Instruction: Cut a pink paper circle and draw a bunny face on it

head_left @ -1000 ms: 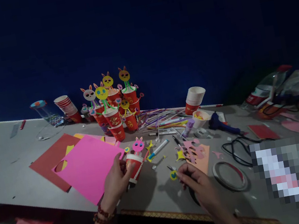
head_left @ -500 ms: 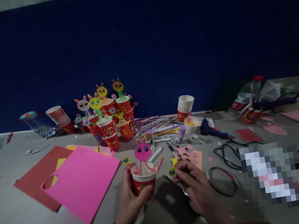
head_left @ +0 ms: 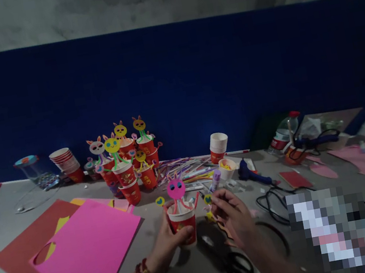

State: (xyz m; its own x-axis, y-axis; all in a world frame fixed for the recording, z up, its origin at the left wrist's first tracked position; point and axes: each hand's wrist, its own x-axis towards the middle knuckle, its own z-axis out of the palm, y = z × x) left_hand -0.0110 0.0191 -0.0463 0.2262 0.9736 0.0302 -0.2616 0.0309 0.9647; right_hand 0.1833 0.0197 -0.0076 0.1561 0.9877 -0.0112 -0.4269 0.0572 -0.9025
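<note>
My left hand (head_left: 171, 233) is closed around a red paper cup (head_left: 183, 223) with a white rim. A pink paper bunny face (head_left: 175, 188) rises from the cup on pinkish-red strips, and similar strips stick out at both sides as arms. On the left arm's tip sits a yellow disc with a teal heart (head_left: 160, 201). Fingertips of my right hand (head_left: 229, 208) pinch a second yellow paper disc with a teal heart (head_left: 207, 199), close to the bare right arm. Black-handled scissors (head_left: 239, 267) lie on the table below my right hand.
Finished bunny cups (head_left: 124, 165) stand stacked at the back left. Pink paper (head_left: 90, 251) lies left of me. Colored pipe cleaners (head_left: 188, 168), a purple glue stick (head_left: 215, 180), a blue glue gun (head_left: 252, 173) and its black cable (head_left: 269, 210) lie beyond and right of my hands.
The view has tilted up and shifted. My right hand has brought the yellow heart disc up closer to the cup's right arm; my left hand still holds the cup.
</note>
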